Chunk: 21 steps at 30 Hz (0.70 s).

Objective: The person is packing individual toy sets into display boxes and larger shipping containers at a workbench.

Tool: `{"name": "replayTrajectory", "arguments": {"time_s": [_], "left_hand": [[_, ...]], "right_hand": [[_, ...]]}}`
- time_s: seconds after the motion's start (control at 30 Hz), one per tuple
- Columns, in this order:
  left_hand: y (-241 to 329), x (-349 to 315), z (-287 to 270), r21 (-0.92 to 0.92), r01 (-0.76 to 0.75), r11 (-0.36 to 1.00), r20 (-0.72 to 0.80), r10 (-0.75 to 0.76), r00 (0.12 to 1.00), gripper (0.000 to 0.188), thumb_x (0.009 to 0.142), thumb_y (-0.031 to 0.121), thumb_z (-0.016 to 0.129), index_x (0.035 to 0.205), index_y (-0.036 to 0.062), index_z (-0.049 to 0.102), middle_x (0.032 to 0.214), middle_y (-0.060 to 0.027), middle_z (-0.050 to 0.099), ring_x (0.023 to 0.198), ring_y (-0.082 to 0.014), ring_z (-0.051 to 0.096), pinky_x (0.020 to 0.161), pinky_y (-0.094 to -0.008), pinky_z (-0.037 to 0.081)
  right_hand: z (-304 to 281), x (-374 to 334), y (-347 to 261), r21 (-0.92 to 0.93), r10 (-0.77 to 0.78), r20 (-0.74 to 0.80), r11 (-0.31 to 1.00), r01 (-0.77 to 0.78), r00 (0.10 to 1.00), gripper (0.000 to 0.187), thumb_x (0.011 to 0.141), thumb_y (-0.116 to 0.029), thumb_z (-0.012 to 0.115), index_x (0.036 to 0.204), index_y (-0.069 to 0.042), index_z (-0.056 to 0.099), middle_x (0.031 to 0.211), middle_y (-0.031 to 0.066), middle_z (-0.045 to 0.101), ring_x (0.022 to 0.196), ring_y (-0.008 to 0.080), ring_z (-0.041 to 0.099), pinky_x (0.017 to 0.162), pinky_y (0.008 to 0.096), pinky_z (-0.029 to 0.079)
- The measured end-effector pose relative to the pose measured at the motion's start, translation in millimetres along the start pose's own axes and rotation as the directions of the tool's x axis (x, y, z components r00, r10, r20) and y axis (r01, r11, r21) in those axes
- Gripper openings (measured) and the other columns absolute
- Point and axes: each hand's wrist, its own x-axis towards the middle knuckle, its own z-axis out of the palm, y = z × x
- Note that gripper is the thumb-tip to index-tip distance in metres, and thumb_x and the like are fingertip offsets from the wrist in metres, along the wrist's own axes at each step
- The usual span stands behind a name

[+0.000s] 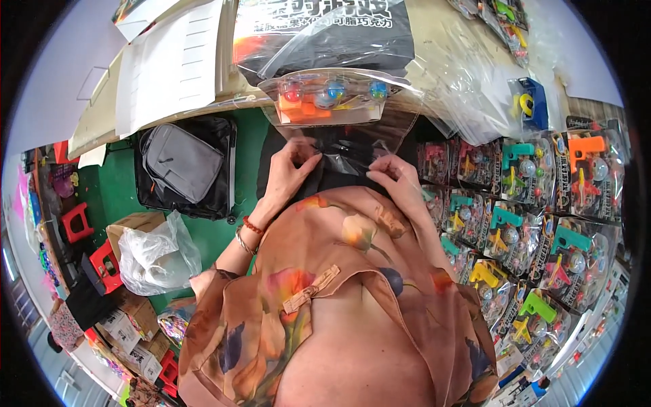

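A clear plastic bag (346, 161) lies across my lap, below the table's front edge. My left hand (291, 168) pinches its edge on the left, thumb against the curled fingers. On the other side, my right hand (397, 175) has its fingertips closed on the film. Just beyond my hands, a toy package (332, 117) with a white tray juts over the table edge. Through its clear front show an orange toy piece (302, 110) and red and blue balls (335, 89). Behind it, a large black printed package (325, 47) lies on the table.
White sheets (169, 68) and loose clear bags (468, 88) lie on the table (224, 102), near a blue tape dispenser (532, 105). Packaged toy guns (519, 224) are stacked on my right. On the green floor at left are an open suitcase (186, 166), red stools (78, 222) and cartons (135, 224).
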Motion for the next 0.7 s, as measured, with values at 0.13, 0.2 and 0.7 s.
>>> {"name": "replayTrajectory", "arguments": {"time_s": [0.13, 0.2, 0.7], "left_hand": [[1.6, 13.2, -3.0, 0.107, -0.022, 0.994, 0.022, 0.020, 1.000, 0.011, 0.077, 0.006, 0.068, 0.086, 0.0001, 0.066, 0.079, -0.0080, 0.065, 0.070, -0.0145, 0.061, 0.065, -0.0265, 0.049], [-2.2, 16.0, -8.4, 0.140, -0.047, 0.989, 0.027, 0.043, 0.999, 0.011, 0.077, 0.006, 0.068, 0.087, 0.0008, 0.067, 0.080, -0.0084, 0.065, 0.070, -0.0149, 0.061, 0.065, -0.0265, 0.048], [-5.1, 53.9, -10.4, 0.428, -0.298, 0.853, -0.289, 0.442, 0.849, 0.010, 0.075, -0.003, 0.058, 0.084, 0.0010, 0.060, 0.075, -0.0127, 0.055, 0.066, -0.0300, 0.054, 0.059, -0.0351, 0.045]], "right_hand": [[1.4, 19.1, 9.2, -0.044, -0.072, -0.037, 0.997, 0.070, 0.997, 0.010, 0.078, -0.006, 0.067, 0.084, 0.000, 0.064, 0.075, 0.0043, 0.063, 0.065, 0.0089, 0.056, 0.061, 0.0231, 0.045], [4.8, 29.6, 3.7, -0.134, -0.154, -0.065, 0.980, 0.144, 0.986, 0.010, 0.078, -0.007, 0.067, 0.084, 0.001, 0.064, 0.075, 0.0055, 0.063, 0.065, 0.0098, 0.056, 0.060, 0.0236, 0.046], [24.4, 104.1, 7.6, -0.656, -0.548, -0.251, 0.702, 0.276, 0.798, 0.013, 0.079, -0.011, 0.059, 0.074, 0.001, 0.065, 0.064, 0.0193, 0.061, 0.057, 0.0334, 0.061, 0.052, 0.0375, 0.048]]}}
